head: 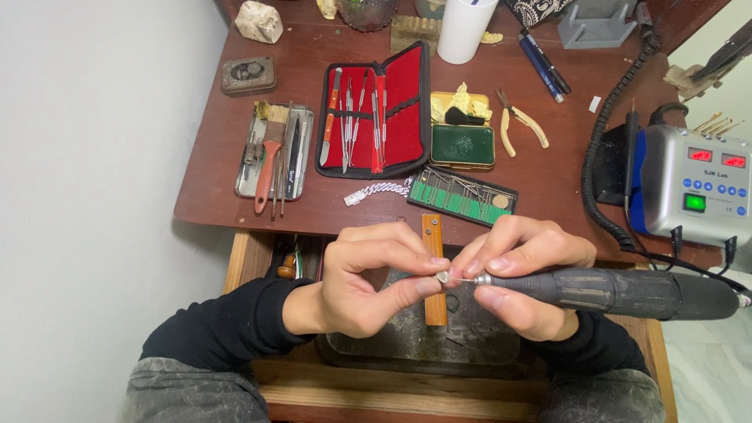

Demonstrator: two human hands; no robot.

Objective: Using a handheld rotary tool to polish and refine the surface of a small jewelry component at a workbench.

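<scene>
The left hand [362,278] pinches a small pale piece [442,276] between thumb and forefinger, fingertips clamped on it, just in front of the wooden peg [433,266] that juts from the bench [548,180]. The right hand [523,270] grips a dark rotary handpiece [611,292], fingers closed around its nose like a pen; its thin bit touches the piece. Behind the peg lies a green bur rack [462,196] with a silver chain [377,190] to its left. Farther behind the peg stand an open red tool case [376,110], a metal tray [274,150] of brushes, a green tin [462,145] and pliers [518,121]. Right of the peg sits the grey control box [693,184].
</scene>
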